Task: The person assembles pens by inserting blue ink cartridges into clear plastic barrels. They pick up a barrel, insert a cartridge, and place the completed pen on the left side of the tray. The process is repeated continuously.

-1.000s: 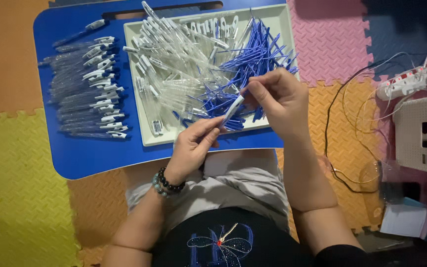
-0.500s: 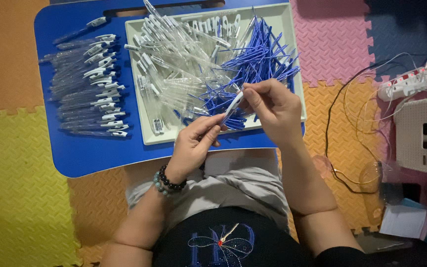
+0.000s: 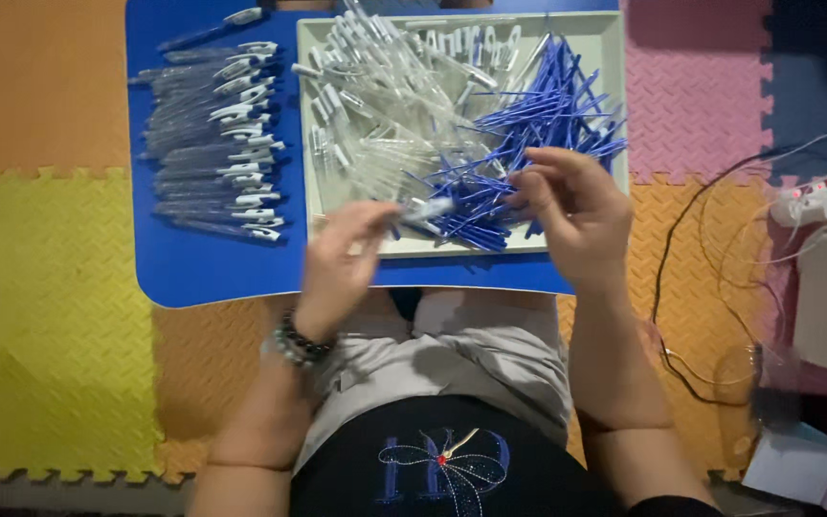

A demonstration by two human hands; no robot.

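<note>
Foam-mat floor, blue table [image 3: 193,273]: finished pens [image 3: 212,144] stacked left, tray [image 3: 614,57] still loaded; left hand [image 3: 342,263] pinches a pen [image 3: 428,208], right hand [image 3: 571,211] half-curled, seemingly empty.

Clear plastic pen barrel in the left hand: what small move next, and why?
Probably set the clear plastic pen barrel down with the row of assembled pens on the blue table, if its blue refill is fully in; blur hides that. The left hand holds it over the white tray, while the right hand sits apart at the loose blue refills.
</note>
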